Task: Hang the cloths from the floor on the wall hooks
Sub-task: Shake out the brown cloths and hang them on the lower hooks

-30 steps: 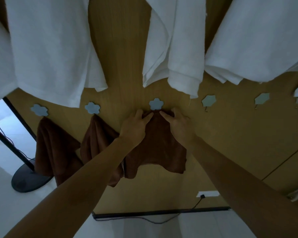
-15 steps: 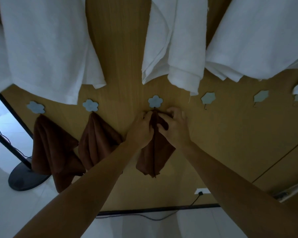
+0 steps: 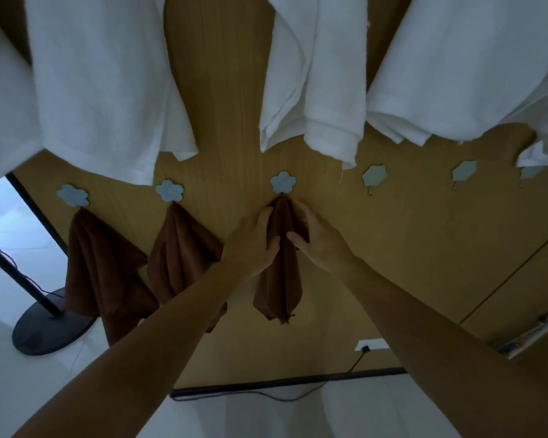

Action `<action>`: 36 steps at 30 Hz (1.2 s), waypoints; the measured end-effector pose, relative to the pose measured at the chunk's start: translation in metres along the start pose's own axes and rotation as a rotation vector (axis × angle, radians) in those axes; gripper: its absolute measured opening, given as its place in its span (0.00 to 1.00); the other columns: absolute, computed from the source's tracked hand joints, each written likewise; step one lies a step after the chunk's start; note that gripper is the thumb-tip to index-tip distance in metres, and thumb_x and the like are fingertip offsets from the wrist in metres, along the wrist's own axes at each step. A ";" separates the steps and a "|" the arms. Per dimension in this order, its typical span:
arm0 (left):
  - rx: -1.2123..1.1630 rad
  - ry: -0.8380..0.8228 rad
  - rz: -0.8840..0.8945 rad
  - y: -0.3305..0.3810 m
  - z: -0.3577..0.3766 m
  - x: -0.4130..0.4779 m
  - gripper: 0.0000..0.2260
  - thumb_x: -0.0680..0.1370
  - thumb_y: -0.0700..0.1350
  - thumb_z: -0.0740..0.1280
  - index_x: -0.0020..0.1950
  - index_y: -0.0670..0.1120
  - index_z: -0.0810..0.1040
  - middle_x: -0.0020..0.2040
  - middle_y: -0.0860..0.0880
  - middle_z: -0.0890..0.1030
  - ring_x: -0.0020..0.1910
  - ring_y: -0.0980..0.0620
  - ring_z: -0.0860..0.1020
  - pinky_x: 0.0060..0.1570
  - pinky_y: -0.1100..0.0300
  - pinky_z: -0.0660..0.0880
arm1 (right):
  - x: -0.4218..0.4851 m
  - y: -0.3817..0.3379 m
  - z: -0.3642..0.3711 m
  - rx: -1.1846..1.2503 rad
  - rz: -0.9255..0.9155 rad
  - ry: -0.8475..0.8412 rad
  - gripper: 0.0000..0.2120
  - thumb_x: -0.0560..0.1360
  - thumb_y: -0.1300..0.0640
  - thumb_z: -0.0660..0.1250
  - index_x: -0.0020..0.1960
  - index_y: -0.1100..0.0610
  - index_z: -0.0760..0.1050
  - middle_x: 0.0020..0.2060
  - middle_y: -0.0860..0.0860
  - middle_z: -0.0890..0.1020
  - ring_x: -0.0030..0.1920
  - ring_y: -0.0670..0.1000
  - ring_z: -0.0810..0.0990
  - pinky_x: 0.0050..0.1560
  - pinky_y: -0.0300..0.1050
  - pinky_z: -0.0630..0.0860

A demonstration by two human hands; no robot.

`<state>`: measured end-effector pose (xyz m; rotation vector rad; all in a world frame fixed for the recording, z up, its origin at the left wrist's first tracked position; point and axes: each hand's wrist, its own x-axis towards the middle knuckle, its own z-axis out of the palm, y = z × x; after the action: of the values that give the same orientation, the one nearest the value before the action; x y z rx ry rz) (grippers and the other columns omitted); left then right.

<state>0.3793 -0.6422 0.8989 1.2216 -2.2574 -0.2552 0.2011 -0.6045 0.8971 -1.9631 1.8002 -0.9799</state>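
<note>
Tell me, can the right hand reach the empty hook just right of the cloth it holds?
Probably yes: the hook is bare, up and right of the right hand, with nothing between, though it must first release the cloth.

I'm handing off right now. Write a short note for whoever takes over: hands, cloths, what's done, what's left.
Hands: the left hand grips the third brown cloth just below the middle hook; the right hand grips it from the other side.
Cloths: the first brown cloth and second brown cloth hang from flower hooks further left; the third appears caught on its hook.
Done: three cloths hooked.
Left: let go of the third. The empty hooks lie to the right. No floor cloths show in this view.
</note>
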 end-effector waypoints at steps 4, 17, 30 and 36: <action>0.314 0.151 0.167 -0.006 -0.011 -0.008 0.29 0.75 0.58 0.54 0.69 0.42 0.71 0.59 0.39 0.77 0.55 0.38 0.77 0.47 0.44 0.77 | -0.010 -0.007 -0.004 -0.155 -0.045 0.048 0.35 0.78 0.44 0.64 0.79 0.46 0.51 0.71 0.53 0.69 0.69 0.54 0.68 0.66 0.57 0.70; 0.756 -0.013 -0.024 0.015 -0.068 -0.057 0.36 0.79 0.65 0.48 0.79 0.47 0.42 0.79 0.42 0.43 0.78 0.40 0.44 0.72 0.37 0.51 | -0.040 -0.050 -0.018 -0.426 -0.141 0.047 0.40 0.78 0.41 0.63 0.80 0.49 0.43 0.79 0.52 0.48 0.78 0.57 0.45 0.75 0.60 0.47; 0.910 0.071 -0.391 0.069 -0.150 -0.183 0.35 0.78 0.67 0.43 0.79 0.50 0.40 0.80 0.44 0.44 0.78 0.41 0.43 0.72 0.37 0.46 | -0.089 -0.143 -0.013 -0.432 -0.494 -0.089 0.37 0.78 0.37 0.57 0.79 0.45 0.41 0.79 0.54 0.49 0.78 0.58 0.45 0.74 0.68 0.46; 1.022 0.061 -0.666 0.073 -0.207 -0.288 0.35 0.78 0.69 0.43 0.79 0.52 0.38 0.80 0.44 0.42 0.78 0.40 0.41 0.73 0.36 0.46 | -0.137 -0.229 0.026 -0.411 -0.719 -0.156 0.37 0.79 0.37 0.55 0.79 0.45 0.39 0.79 0.53 0.46 0.78 0.56 0.42 0.73 0.69 0.44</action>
<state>0.5662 -0.3463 0.9914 2.4189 -1.8314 0.7902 0.3930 -0.4406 0.9859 -2.9568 1.2840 -0.6161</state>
